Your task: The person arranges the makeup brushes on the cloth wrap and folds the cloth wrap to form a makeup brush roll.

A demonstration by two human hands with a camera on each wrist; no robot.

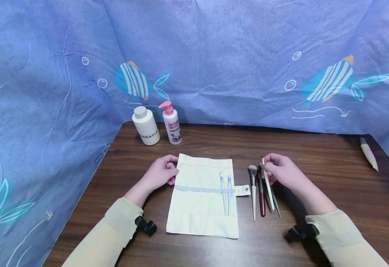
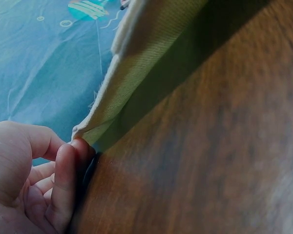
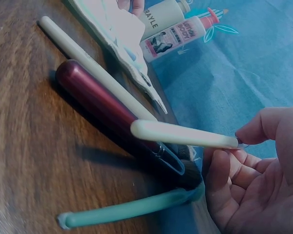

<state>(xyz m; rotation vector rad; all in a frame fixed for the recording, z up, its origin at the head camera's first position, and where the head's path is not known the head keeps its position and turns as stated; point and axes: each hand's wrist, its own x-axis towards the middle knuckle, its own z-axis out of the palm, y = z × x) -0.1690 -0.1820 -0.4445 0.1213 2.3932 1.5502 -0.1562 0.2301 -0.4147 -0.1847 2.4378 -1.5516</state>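
Note:
A cream cloth brush holder (image 1: pixel 197 207) lies flat, two thin brushes (image 1: pixel 226 196) under its strap at the right. My left hand (image 1: pixel 161 172) pinches the holder's left edge; in the left wrist view thumb and finger of the hand (image 2: pixel 34 170) meet at the raised cloth edge (image 2: pixel 105 95). My right hand (image 1: pixel 282 170) pinches a white-handled brush (image 1: pixel 268 191) near its head, and the right wrist view shows its handle (image 3: pixel 185 134) raised over the others. Beside it lie a large brush (image 1: pixel 253 185), a dark red brush (image 1: pixel 261 196) and a green one (image 3: pixel 122 210).
Behind the holder at the left stand a white bottle (image 1: pixel 147 128) and a pump bottle (image 1: pixel 172 128) with a pink top. A pale, pointed object (image 1: pixel 369 154) lies at the table's far right. A blue fish-patterned cloth (image 1: pixel 227 66) hangs behind the table.

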